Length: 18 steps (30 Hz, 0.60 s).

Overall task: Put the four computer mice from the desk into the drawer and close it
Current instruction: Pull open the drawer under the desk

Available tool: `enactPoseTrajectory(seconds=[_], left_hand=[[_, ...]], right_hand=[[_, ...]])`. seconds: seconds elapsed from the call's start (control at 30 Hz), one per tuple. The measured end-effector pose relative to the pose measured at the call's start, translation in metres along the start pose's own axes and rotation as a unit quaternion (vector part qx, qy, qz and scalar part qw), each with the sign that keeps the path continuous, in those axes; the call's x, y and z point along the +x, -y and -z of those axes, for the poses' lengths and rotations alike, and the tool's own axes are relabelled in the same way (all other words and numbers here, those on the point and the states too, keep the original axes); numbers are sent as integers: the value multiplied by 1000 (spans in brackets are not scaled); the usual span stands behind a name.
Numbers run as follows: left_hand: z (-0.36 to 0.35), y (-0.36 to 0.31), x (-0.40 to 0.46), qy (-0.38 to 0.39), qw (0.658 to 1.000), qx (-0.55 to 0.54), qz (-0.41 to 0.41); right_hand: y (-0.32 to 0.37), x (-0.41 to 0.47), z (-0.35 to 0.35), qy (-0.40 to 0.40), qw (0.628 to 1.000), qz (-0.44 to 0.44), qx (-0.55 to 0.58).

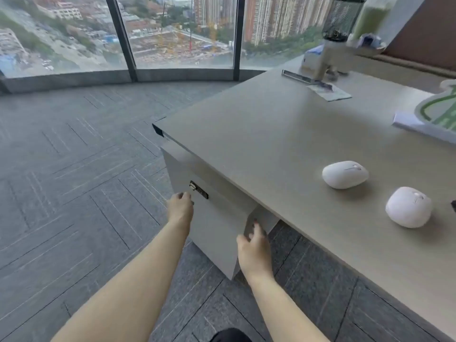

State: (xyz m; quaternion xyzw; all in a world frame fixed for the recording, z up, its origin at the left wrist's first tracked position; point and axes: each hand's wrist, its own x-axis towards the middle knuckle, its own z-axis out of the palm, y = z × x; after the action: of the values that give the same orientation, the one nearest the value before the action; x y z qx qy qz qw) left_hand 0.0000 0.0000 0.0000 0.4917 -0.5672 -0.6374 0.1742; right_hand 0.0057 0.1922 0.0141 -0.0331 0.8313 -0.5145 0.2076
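Both hands are on the drawer (217,225) under the desk's near-left corner, so the step in hand looks like opening it, before any mouse is moved. The left hand (180,208) sits at the drawer front's left edge, just below the small dark lock (199,190), its fingers curled round the edge; the right hand (255,248) is at the front's right edge, fingers hooked behind the panel. The front appears slightly proud of the carcass, though how far it is open I cannot tell. Next, I judge, comes an even pull with both hands so the box slides straight, then a reach up to 2 o'clock for the mice. Two white mice lie on the desk (259,134): the farther mouse (345,174) and the nearer mouse (408,206), close but apart; a dark scrap at the right border may be a third, and a fourth is not in view. The desk top is smooth, matt and beige. At 1 o'clock stand a mesh container (341,18) and papers. Grey carpet tile (74,169) runs to tall windows (177,30) at 12 o'clock, overlooking a city.
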Motion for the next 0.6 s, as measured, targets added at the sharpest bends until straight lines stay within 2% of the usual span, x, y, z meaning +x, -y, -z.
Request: enactPoseTrajectory(seconds=[0.13,0.3,0.43,0.6], left_hand=[[-19,-14,19,-15,994,-98,51],[-27,-17,35,-66,987,-119,86],[-23,-13,43,-28,978,-159,131],[-17,-10,55,-11,978,-154,143]], right_hand=[[-4,18,-10,-32,999,-15,16],[-9,19,-18,-59,998,-18,12],[-8,18,-19,-57,998,-20,14],[-9,12,-17,-40,999,-27,5]])
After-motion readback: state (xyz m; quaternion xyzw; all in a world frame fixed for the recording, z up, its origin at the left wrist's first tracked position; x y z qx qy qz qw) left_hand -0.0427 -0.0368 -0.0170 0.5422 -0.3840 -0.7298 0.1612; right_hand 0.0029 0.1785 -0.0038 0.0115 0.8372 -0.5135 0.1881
